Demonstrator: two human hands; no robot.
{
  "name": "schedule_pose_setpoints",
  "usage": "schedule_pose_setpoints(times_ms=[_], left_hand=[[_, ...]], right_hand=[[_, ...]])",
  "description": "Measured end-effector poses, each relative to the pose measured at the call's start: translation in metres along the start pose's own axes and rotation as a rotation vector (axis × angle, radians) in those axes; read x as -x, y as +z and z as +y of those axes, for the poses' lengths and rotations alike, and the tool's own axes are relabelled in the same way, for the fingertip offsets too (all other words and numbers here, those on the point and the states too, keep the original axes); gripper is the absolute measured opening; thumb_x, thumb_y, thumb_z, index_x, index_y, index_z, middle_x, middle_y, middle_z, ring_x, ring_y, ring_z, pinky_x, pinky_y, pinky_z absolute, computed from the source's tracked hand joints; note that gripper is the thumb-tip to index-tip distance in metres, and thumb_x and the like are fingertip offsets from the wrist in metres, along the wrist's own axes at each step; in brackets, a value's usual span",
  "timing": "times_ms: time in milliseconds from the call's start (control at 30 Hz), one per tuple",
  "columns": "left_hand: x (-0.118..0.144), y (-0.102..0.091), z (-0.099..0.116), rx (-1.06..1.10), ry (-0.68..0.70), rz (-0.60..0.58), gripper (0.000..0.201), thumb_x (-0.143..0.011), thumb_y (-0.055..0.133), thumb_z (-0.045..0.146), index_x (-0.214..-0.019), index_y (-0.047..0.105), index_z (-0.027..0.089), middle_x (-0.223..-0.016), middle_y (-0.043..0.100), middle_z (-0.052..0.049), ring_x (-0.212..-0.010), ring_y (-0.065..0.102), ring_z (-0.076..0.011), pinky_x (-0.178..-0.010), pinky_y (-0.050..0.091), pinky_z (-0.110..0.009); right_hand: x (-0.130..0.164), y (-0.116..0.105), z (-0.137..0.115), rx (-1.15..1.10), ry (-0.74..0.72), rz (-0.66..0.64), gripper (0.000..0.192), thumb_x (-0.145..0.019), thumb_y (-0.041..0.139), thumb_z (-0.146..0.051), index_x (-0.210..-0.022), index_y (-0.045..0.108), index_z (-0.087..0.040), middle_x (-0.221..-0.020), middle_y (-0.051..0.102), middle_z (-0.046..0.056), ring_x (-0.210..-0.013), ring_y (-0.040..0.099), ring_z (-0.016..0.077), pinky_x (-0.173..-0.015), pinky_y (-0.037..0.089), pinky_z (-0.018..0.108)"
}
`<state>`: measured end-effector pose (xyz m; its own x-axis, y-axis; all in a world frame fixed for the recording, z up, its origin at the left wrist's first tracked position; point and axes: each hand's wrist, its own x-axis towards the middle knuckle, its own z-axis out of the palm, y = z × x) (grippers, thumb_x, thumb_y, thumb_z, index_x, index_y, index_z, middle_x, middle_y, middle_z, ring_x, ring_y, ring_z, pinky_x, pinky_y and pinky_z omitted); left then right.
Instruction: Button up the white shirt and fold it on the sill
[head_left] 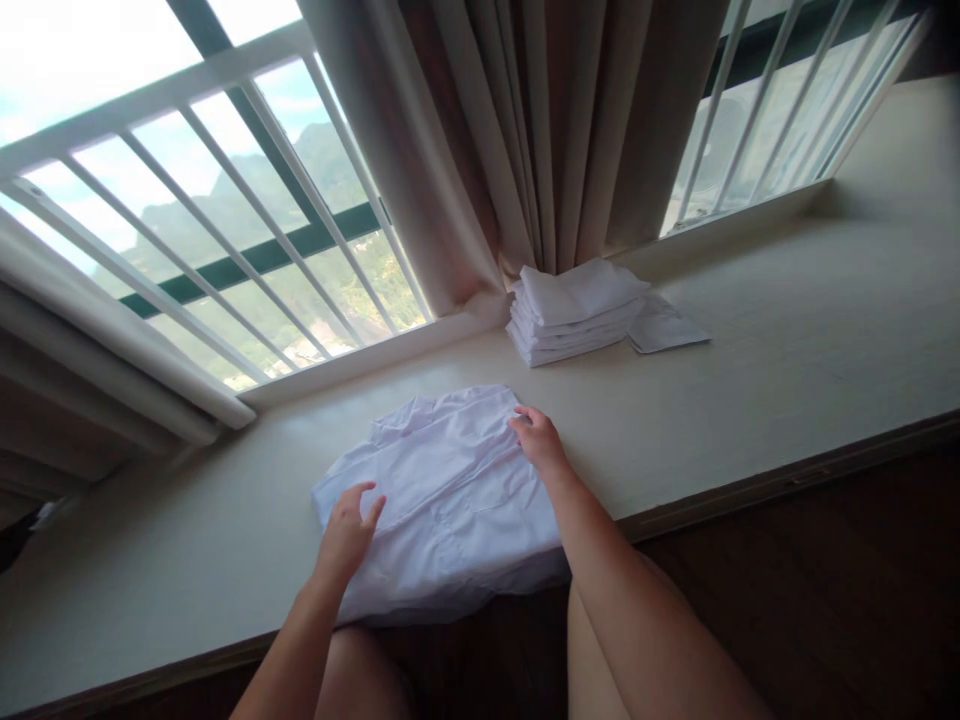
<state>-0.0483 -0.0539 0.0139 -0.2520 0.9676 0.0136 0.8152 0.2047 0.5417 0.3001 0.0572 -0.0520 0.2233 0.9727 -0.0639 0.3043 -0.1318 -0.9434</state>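
Note:
A white shirt, with what looks like a collar on its far side, lies spread on the pale window ledge, and its near part hangs over the front edge. My left hand is over the shirt's left part, thumb and fingers apart, holding nothing. At the far right side of the shirt is my right hand, its fingers bent and spaced apart at the cloth. Whether those fingertips press on the fabric cannot be made out.
Behind the shirt, to the right, stands a stack of folded white cloth, with a flat white piece beside it. Brown curtains and a white railing line the window. The ledge ends at a front edge above a dark floor.

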Motion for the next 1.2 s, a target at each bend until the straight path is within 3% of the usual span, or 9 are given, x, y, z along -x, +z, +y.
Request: schedule_pose_setpoints(times_ms=[67,167,333,433,533,600,733,900,1200], left_hand=[[0.02,0.005,-0.039,-0.152,-0.022,-0.038,0.06,-0.087,0.058,0.045,-0.139,0.061,0.015,-0.156,0.052,-0.019,-0.152,0.042,-0.0333,-0.131,0.027,-0.05],[0.039,0.012,-0.084,-0.411,-0.129,-0.147,0.073,-0.099,0.041,0.05,-0.163,0.035,0.016,-0.172,0.026,-0.018,-0.162,0.021,-0.0332,-0.129,0.021,-0.063],[0.042,-0.004,-0.121,-0.507,-0.11,-0.223,0.077,-0.103,0.026,0.054,-0.17,0.011,0.018,-0.175,0.012,-0.017,-0.165,0.012,-0.0291,-0.128,0.014,-0.068],[0.034,-0.017,-0.124,-0.477,-0.147,-0.264,0.073,-0.103,0.029,0.054,-0.168,0.023,0.021,-0.175,0.017,-0.015,-0.164,0.016,-0.0311,-0.127,0.014,-0.07],[0.026,-0.015,-0.111,-0.443,-0.177,-0.173,0.071,-0.104,0.026,0.054,-0.166,0.03,0.019,-0.174,0.021,-0.015,-0.164,0.017,-0.0328,-0.127,0.019,-0.068],[0.022,-0.002,-0.1,-0.427,-0.115,-0.081,0.075,-0.104,0.027,0.053,-0.166,0.027,0.012,-0.173,0.021,-0.018,-0.163,0.017,-0.0335,-0.129,0.021,-0.063],[0.01,0.021,-0.092,-0.441,-0.158,-0.031,0.081,-0.103,0.028,0.058,-0.166,0.025,0.008,-0.174,0.015,-0.019,-0.163,0.017,-0.0358,-0.13,0.017,-0.062],[-0.035,0.021,-0.112,-0.465,-0.076,-0.024,0.08,-0.103,0.028,0.058,-0.166,0.026,0.009,-0.175,0.015,-0.016,-0.163,0.016,-0.033,-0.132,0.015,-0.059],[-0.166,0.03,-0.121,-0.416,0.008,-0.031,0.081,-0.102,0.03,0.063,-0.167,0.026,0.014,-0.175,0.016,-0.014,-0.164,0.016,-0.0311,-0.132,0.013,-0.06]], right_hand=[[-0.001,0.001,-0.002,0.039,0.02,-0.019,0.054,-0.086,0.051,-0.041,-0.125,0.072,-0.011,-0.117,0.076,0.012,-0.104,0.071,0.0229,-0.096,0.057,0.032],[0.003,-0.003,-0.008,0.102,0.017,-0.027,0.054,-0.087,0.048,-0.038,-0.127,0.073,-0.012,-0.127,0.073,0.011,-0.116,0.068,0.0228,-0.104,0.053,0.031],[0.021,-0.019,-0.014,0.307,0.031,-0.013,0.041,-0.087,0.051,-0.041,-0.104,0.082,-0.019,-0.115,0.076,0.014,-0.117,0.066,0.0338,-0.109,0.048,0.046],[0.029,-0.023,-0.014,0.461,-0.006,0.032,0.039,-0.089,0.053,-0.04,-0.109,0.081,-0.022,-0.128,0.071,0.014,-0.127,0.061,0.0369,-0.114,0.044,0.053],[0.036,-0.014,-0.013,0.645,-0.193,0.071,0.045,-0.097,0.046,-0.04,-0.133,0.07,-0.028,-0.159,0.049,0.005,-0.15,0.041,0.0302,-0.125,0.033,0.051],[0.042,-0.002,-0.01,0.742,-0.282,-0.005,0.05,-0.102,0.041,-0.045,-0.149,0.057,-0.035,-0.169,0.035,0.0,-0.159,0.027,0.0279,-0.13,0.025,0.056],[0.051,0.027,0.0,0.921,-0.267,-0.289,0.058,-0.104,0.036,-0.064,-0.16,0.034,-0.049,-0.175,0.016,0.0,-0.163,0.015,0.0314,-0.128,0.013,0.068],[0.027,0.058,0.002,1.048,-0.272,-0.309,0.067,-0.102,0.032,-0.073,-0.164,0.023,-0.048,-0.177,0.006,0.005,-0.164,0.005,0.0368,-0.129,0.003,0.067],[-0.064,0.097,-0.004,0.953,-0.244,-0.242,0.076,-0.099,0.031,-0.079,-0.165,0.029,-0.041,-0.177,0.006,0.006,-0.163,0.005,0.0412,-0.128,0.001,0.067]])
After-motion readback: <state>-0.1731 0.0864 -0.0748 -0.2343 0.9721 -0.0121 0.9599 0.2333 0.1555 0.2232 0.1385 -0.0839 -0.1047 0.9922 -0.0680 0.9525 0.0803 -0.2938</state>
